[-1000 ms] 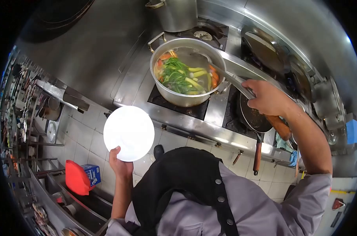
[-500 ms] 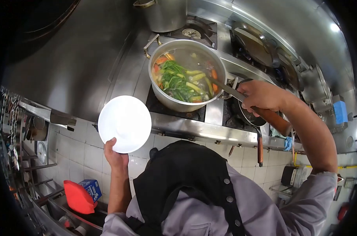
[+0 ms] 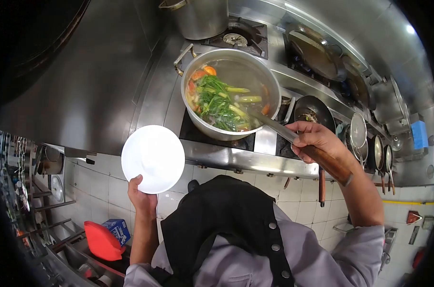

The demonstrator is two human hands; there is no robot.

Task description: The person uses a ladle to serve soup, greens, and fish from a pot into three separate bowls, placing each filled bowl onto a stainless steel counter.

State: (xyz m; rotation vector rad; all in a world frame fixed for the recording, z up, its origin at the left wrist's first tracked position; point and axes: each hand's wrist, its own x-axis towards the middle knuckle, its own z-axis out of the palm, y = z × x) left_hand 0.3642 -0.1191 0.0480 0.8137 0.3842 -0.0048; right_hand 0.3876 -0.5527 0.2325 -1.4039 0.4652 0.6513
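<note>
Left hand (image 3: 143, 195) tight on white dish (image 3: 155, 155), right hand (image 3: 317, 141) curled around ladle (image 3: 281, 130), now nearer the front of the pot (image 3: 205, 131)

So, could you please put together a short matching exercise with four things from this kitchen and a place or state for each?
Things:
1. white dish
2. large pot
3. wooden-handled utensil
4. black pan

Places and states:
A. gripped in the right hand
B. to the right of the large pot in this view
C. holding leafy greens in liquid
D. held in the left hand

Right pairs: 1-D, 2-C, 3-A, 4-B.
</note>
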